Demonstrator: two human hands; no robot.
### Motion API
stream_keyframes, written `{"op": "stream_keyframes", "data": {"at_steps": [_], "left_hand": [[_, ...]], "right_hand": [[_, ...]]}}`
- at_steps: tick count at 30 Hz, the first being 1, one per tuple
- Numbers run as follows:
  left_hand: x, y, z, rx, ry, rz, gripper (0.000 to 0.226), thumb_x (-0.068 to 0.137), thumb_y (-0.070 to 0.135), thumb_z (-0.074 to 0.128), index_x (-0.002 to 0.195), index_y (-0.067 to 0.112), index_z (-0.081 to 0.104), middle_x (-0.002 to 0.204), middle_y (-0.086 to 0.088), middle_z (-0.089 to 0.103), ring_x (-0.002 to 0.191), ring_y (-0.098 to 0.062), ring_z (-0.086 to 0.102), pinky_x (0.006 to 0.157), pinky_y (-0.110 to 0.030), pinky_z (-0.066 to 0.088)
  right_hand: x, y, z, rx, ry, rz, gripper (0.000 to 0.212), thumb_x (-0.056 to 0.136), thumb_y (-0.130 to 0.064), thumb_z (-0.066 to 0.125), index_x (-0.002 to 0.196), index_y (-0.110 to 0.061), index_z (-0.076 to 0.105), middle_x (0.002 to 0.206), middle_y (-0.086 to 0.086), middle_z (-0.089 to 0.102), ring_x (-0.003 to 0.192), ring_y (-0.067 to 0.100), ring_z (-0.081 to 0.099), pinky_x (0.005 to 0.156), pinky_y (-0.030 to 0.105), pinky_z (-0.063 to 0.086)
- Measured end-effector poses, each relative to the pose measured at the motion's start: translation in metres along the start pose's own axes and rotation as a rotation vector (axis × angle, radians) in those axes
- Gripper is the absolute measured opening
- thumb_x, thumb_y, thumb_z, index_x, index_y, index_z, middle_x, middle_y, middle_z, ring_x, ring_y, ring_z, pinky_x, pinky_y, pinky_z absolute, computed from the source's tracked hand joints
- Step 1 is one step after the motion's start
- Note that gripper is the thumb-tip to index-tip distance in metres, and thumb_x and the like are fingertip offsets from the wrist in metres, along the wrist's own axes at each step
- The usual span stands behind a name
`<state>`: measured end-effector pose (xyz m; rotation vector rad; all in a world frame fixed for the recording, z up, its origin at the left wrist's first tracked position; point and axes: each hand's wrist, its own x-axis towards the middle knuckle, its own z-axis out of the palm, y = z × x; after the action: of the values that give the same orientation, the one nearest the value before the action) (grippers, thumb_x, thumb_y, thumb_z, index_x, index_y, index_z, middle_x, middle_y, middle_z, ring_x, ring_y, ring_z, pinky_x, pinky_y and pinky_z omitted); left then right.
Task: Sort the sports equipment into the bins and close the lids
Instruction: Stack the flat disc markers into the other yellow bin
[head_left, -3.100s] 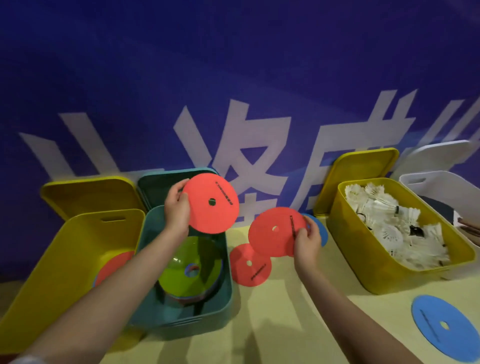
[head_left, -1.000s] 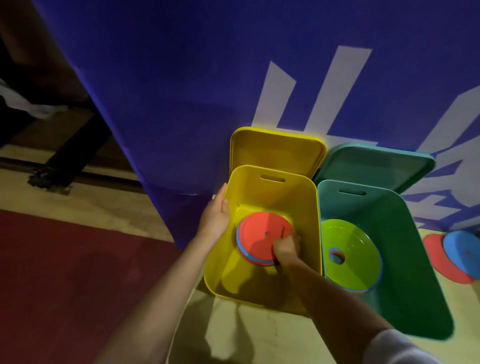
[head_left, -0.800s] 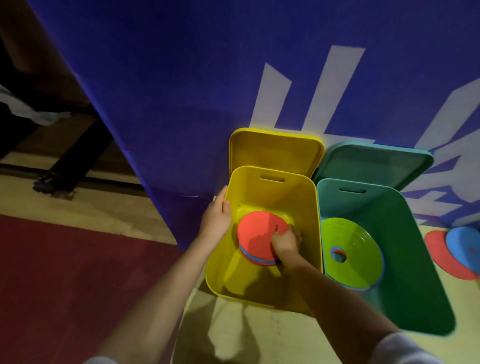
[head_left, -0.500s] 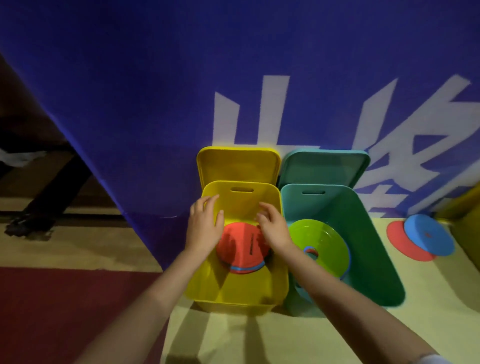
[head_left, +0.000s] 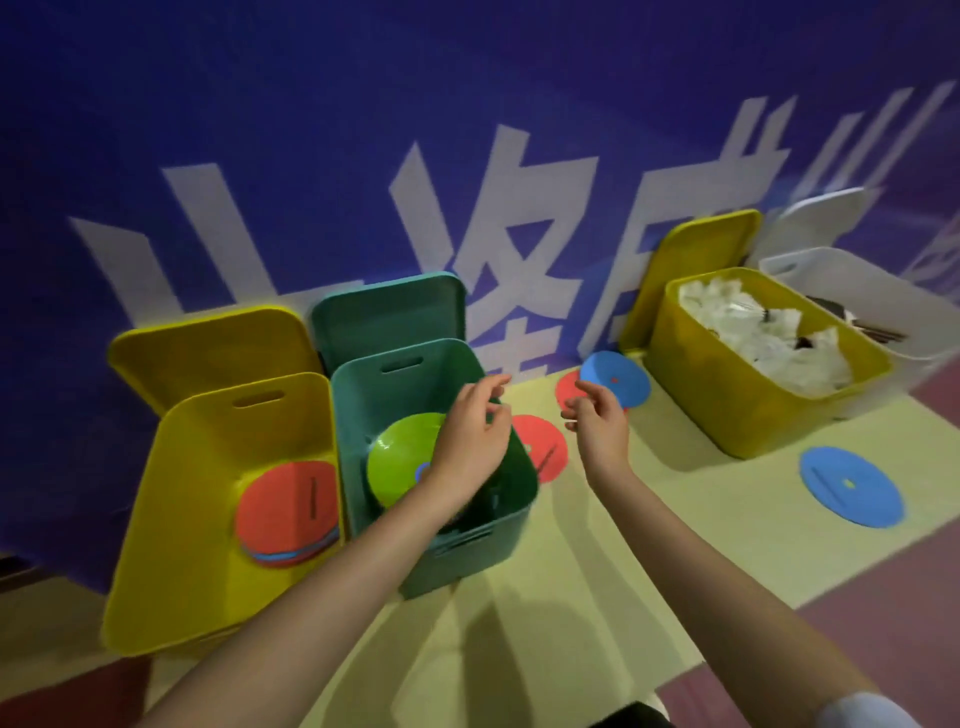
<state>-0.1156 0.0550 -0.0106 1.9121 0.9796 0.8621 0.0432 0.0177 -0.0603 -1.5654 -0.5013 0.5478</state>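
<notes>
Head view: left yellow bin (head_left: 156, 519) holds red discs (head_left: 285, 499); teal bin (head_left: 498, 467) green cones (head_left: 400, 467); left hand (head_left: 470, 441) and right hand (head_left: 597, 431) loose, empty.

Dim indoor light, colours saturated. Motion blur thruout — worst at 1–3 o'clock. Wide-angle bending at edges. Soft arm shadows fall twd 6 o'clock on the floor mat (head_left: 649, 525).

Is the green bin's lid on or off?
Off. The teal lid leans against the wall behind the open green bin, whose lime cone shows.
</notes>
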Motion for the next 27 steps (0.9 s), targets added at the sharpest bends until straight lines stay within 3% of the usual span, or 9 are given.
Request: {"op": "stream_keyframes", "data": {"at_steps": [3, 5, 8, 11, 16, 21, 25, 27], "left_hand": [[0.010, 0.012, 0.063, -0.023, -0.047, -0.012, 0.036, 0.093, 0.009, 0.046, 0.126, 0.019, 0.055, 0.117, 0.000, 0.052, 0.093, -0.008, 0.054, 0.084, -0.027, 0.047], [0.020, 0.010, 0.106, 0.011, -0.078, -0.044, 0.037, 0.093, 0.011, 0.046, 0.128, 0.021, 0.054, 0.117, 0.002, 0.052, 0.094, -0.008, 0.054, 0.083, -0.026, 0.044], [0.035, -0.008, 0.169, 0.100, -0.151, -0.167, 0.039, 0.092, 0.014, 0.048, 0.131, 0.019, 0.052, 0.119, -0.004, 0.052, 0.101, -0.015, 0.054, 0.085, -0.027, 0.043], [0.048, -0.043, 0.223, 0.223, -0.196, -0.348, 0.040, 0.091, 0.016, 0.051, 0.131, 0.017, 0.052, 0.123, -0.013, 0.054, 0.110, -0.027, 0.054, 0.094, -0.038, 0.045], [0.044, -0.099, 0.278, 0.418, -0.213, -0.560, 0.042, 0.089, 0.013, 0.055, 0.130, 0.006, 0.052, 0.124, -0.023, 0.057, 0.112, -0.037, 0.055, 0.092, -0.039, 0.045], [0.042, -0.109, 0.306, 0.625, -0.294, -0.682, 0.046, 0.093, 0.025, 0.052, 0.137, 0.015, 0.047, 0.129, -0.023, 0.051, 0.114, -0.041, 0.053, 0.095, -0.040, 0.043], [0.043, -0.112, 0.308, 0.717, -0.345, -0.665, 0.047, 0.093, 0.023, 0.051, 0.138, 0.015, 0.045, 0.131, -0.021, 0.049, 0.118, -0.041, 0.050, 0.098, -0.041, 0.041], [0.044, -0.113, 0.302, 0.684, -0.339, -0.650, 0.047, 0.091, 0.019, 0.052, 0.137, 0.013, 0.046, 0.132, -0.021, 0.050, 0.114, -0.038, 0.053, 0.095, -0.042, 0.046]], "right_hand": [[0.041, 0.030, -0.064, -0.089, 0.068, 0.053, 0.024, 0.093, -0.007, 0.044, 0.113, -0.012, 0.057, 0.089, 0.004, 0.062, 0.075, 0.015, 0.060, 0.070, 0.031, 0.050], [0.069, 0.049, -0.108, -0.206, 0.109, 0.091, 0.030, 0.091, -0.010, 0.045, 0.119, -0.011, 0.057, 0.089, 0.004, 0.062, 0.077, 0.018, 0.060, 0.078, 0.041, 0.052], [0.107, 0.076, -0.187, -0.491, 0.124, 0.091, 0.032, 0.090, -0.012, 0.046, 0.120, -0.012, 0.057, 0.095, 0.006, 0.061, 0.088, 0.025, 0.059, 0.081, 0.038, 0.050], [0.149, 0.108, -0.275, -0.715, 0.121, 0.139, 0.039, 0.090, -0.016, 0.046, 0.128, -0.009, 0.053, 0.110, 0.012, 0.060, 0.099, 0.031, 0.057, 0.081, 0.039, 0.046], [0.218, 0.147, -0.390, -1.004, 0.106, 0.296, 0.054, 0.095, -0.023, 0.046, 0.144, -0.005, 0.034, 0.144, 0.021, 0.037, 0.133, 0.037, 0.033, 0.104, 0.048, 0.033], [0.254, 0.167, -0.440, -1.104, 0.076, 0.508, 0.071, 0.091, -0.042, 0.056, 0.148, -0.014, 0.024, 0.147, 0.016, 0.030, 0.139, 0.032, 0.022, 0.107, 0.050, 0.029], [0.269, 0.172, -0.451, -1.121, 0.062, 0.590, 0.097, 0.073, -0.051, 0.074, 0.147, -0.019, 0.019, 0.136, 0.020, 0.035, 0.130, 0.037, 0.029, 0.104, 0.051, 0.032], [0.275, 0.174, -0.456, -1.090, 0.057, 0.606, 0.097, 0.070, -0.048, 0.078, 0.143, -0.019, 0.022, 0.132, 0.020, 0.040, 0.125, 0.038, 0.035, 0.102, 0.051, 0.036]]}}
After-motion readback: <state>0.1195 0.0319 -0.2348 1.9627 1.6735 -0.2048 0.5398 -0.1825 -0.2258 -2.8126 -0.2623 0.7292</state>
